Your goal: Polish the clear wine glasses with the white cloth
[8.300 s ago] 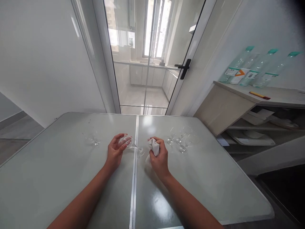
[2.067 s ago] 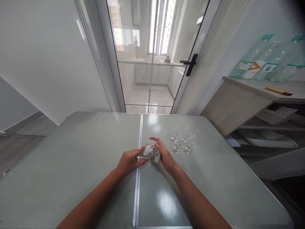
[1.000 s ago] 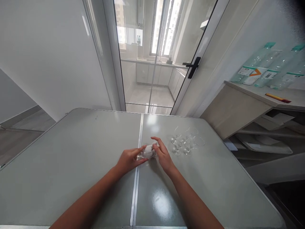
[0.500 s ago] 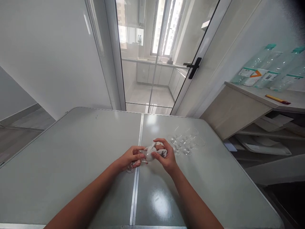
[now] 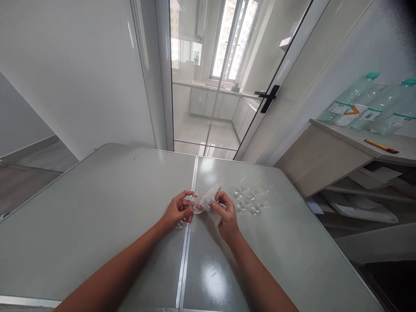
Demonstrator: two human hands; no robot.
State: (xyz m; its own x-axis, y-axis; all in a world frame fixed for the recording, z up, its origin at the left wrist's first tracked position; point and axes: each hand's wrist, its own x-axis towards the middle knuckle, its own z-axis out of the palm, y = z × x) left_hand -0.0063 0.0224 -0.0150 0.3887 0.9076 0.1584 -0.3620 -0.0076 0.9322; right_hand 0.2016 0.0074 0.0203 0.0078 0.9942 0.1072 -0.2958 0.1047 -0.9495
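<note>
1. From my end I see two hands: the left hand has its grip curled around one stemmed glass, and the right hand has its grip pinched on one white cloth.
2. The stemmed glass is tilted between the hands, across the metal seam of the tabletop, its foot below the left hand and its bowl at the white cloth. I cannot tell whether the foot touches down or whether the white cloth reaches inside.
3. I'd expect the glass to be light, stiff, slippery and easily broken. I'd hold it at the lower bowl near the stem, sparing the thin rim. The white cloth should be soft and limp, best held by a bunched fold.
4. Beyond the right hand, to its right, stands a glass cluster, upright; I count four feet, though the bowls blur together.
5. On one cabinet I count four bottles and one yellow-and-red stick.
6. Behind the tabletop is one door with one black handle.
</note>
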